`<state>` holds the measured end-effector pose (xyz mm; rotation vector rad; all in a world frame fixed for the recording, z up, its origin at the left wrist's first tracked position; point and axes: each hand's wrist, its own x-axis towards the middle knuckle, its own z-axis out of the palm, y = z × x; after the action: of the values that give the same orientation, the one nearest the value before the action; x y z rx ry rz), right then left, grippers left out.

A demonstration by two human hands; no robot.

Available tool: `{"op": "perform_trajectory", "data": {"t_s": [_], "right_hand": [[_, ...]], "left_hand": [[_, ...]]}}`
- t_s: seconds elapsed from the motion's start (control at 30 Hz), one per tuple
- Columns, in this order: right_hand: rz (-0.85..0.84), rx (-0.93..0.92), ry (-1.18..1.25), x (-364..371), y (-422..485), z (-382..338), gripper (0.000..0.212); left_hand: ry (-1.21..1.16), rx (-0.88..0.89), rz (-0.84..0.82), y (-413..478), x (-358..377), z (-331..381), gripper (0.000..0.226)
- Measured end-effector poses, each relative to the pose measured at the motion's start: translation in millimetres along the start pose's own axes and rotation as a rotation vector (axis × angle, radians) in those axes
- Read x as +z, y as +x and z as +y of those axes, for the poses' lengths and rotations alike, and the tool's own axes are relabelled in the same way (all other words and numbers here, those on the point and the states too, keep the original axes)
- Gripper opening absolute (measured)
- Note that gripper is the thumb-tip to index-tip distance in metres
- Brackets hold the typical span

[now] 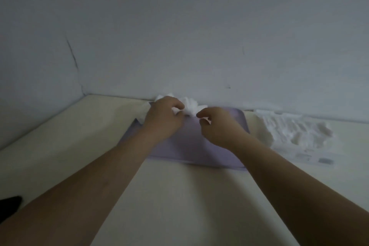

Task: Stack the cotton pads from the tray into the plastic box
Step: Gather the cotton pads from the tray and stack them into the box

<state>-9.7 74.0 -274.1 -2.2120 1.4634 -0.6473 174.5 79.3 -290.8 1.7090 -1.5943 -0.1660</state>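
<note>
Cotton pads point(188, 106) blurred; dark object point(10, 203) cut off at left edge.

Single view, head-worn wide-angle camera. Looks forward and down along the table point(179, 205) to the wall point(199, 26) at the far side. Forearms point(95, 185) run in from the near edge; left hand point(163, 120) and right hand point(218, 129) sit mid-frame, far out. Soft focus.
</note>
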Motion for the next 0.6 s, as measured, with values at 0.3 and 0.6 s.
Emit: {"op": "perform_trajectory", "data": {"t_s": [0.3, 0.6], "right_hand": [[-0.103, -0.058, -0.176, 49.1, 86.2, 4.8, 0.086], [-0.209, -0.054, -0.100, 58.9, 119.7, 16.9, 0.075]], "left_hand": [[0.337, -0.205, -0.294, 39.7, -15.6, -74.8, 0.123], [0.101, 0.065, -0.392, 51.6, 15.0, -72.2, 0.064]]}}
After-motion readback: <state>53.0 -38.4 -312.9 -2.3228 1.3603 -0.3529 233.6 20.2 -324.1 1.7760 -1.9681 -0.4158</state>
